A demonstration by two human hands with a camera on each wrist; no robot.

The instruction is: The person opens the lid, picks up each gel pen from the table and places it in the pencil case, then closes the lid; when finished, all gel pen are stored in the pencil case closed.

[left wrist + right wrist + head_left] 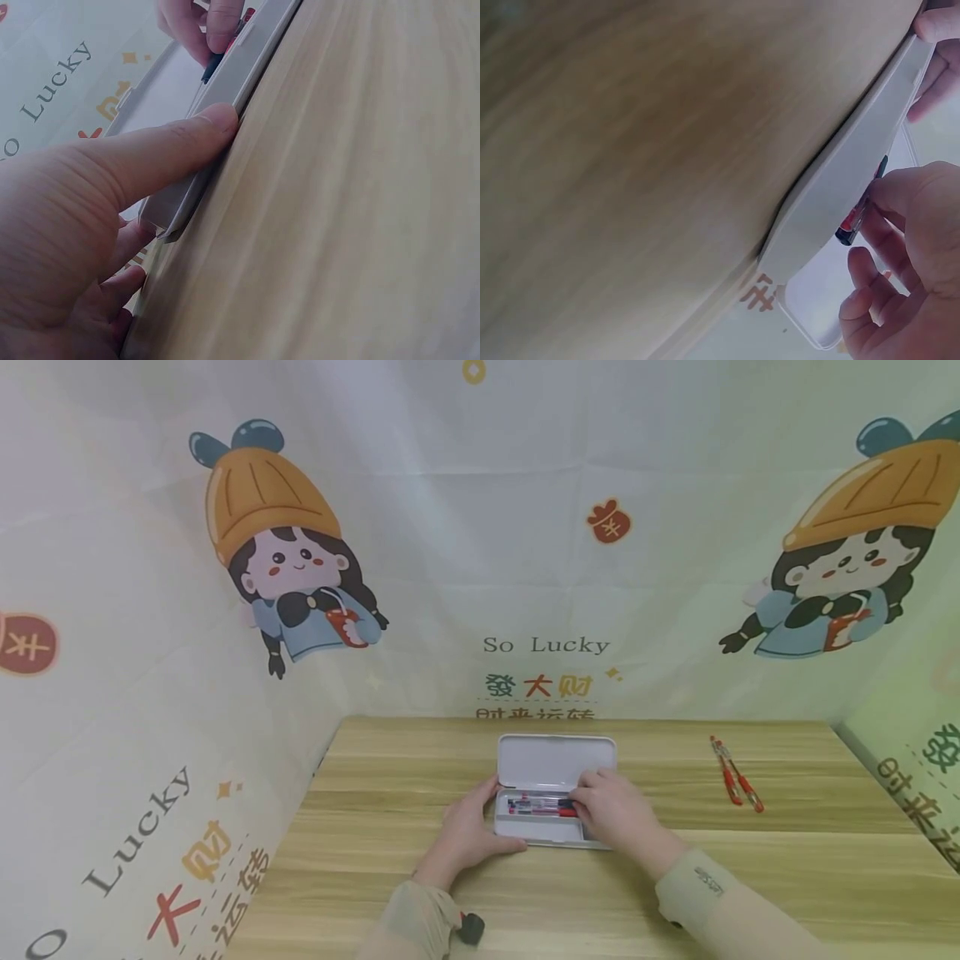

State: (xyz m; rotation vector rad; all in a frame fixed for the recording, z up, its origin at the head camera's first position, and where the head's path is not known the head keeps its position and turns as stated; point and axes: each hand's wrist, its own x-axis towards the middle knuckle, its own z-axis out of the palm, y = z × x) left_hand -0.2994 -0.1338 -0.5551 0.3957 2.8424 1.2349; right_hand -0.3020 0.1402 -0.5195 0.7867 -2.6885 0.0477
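Note:
A white pencil case (pixel 537 832) lies on the table with its lid (pixel 555 760) raised at the back. Several clear pens (pixel 528 807) with red and dark parts lie in its rear compartment. My left hand (pixel 468 831) grips the case's left end, the thumb (pixel 214 124) on its front wall and the other fingers round the back corner. Over the right part of the case, my right hand (pixel 615 810) pinches a pen (pixel 849 225) between thumb and fingers. That pen's dark end shows below the fingertips in the right wrist view; the rest is partly hidden by the hand.
Two red pens (pixel 737 775) lie close together on the wooden table (pixel 810 877), right of the case. A printed cloth (pixel 420 568) hangs behind the table and along both sides. Part of a small black object (pixel 471 929) shows by the left sleeve.

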